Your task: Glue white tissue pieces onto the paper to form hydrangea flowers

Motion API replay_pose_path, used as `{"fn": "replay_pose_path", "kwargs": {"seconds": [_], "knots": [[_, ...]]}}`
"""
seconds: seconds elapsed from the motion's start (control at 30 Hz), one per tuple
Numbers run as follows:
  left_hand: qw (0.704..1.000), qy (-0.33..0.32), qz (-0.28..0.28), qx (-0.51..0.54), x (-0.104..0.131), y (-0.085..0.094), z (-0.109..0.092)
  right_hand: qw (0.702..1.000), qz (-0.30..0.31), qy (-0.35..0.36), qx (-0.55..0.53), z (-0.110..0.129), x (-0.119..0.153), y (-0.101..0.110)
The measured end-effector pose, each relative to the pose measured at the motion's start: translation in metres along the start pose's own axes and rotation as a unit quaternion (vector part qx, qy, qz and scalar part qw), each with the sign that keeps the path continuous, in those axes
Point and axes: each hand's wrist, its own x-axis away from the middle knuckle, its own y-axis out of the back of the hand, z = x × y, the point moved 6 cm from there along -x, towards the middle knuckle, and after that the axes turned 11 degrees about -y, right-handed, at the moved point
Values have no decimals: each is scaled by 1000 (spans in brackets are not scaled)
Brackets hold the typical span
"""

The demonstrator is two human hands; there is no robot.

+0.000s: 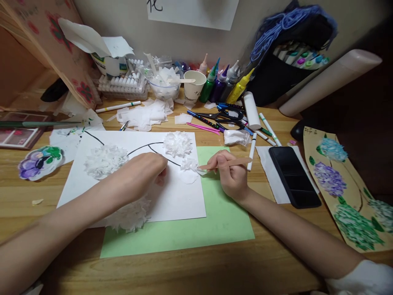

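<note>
My right hand [232, 174] grips a flat wooden craft stick [241, 161], whose tip touches a small white paper piece [202, 173] at the edge of a partly built ruffled flower [188, 164]. Curled over the middle of the white sheet [181, 205] is my left hand [144, 170], closed; whatever its fingers hold is hidden. Fluffy white paper flowers [106, 161] sit on the sheet, another [178, 143] at its upper right and one [130, 215] below my left forearm. Dark drawn branches [139, 146] run between them.
Green paper [227, 229] lies beneath the sheet. Behind are white paper strips [147, 114], scissors [229, 116], a paper cup [194, 87] and paint bottles [211, 84]. A phone [293, 176] and a finished flower picture [334, 180] lie right; a paint-covered palette [41, 162] lies left.
</note>
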Motion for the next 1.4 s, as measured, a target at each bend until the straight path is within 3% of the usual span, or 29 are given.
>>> {"fn": "replay_pose_path", "kwargs": {"seconds": [0.2,0.3,0.43,0.63,1.03,1.23,1.3,1.4], "knots": [[1000,-8,7,12,0,-1,0,998,23,46,23,6,2,-4],[1000,-7,7,11,0,0,1,996,-44,60,-48,6,2,6],[1000,-8,7,15,0,1,-1,990,-104,11,-93,-1,1,16],[1000,-2,6,11,0,0,0,994,-55,-32,-86,-6,-2,10],[1000,-14,0,5,1,-1,0,1000,-8,-1,-24,-3,0,1],[1000,-22,-12,1,1,-2,0,998,41,50,8,3,2,-7],[1000,-23,-12,-6,1,-2,0,997,39,61,1,4,2,-6],[1000,-24,-11,-14,1,-1,-1,997,-14,67,-44,5,4,2]]}}
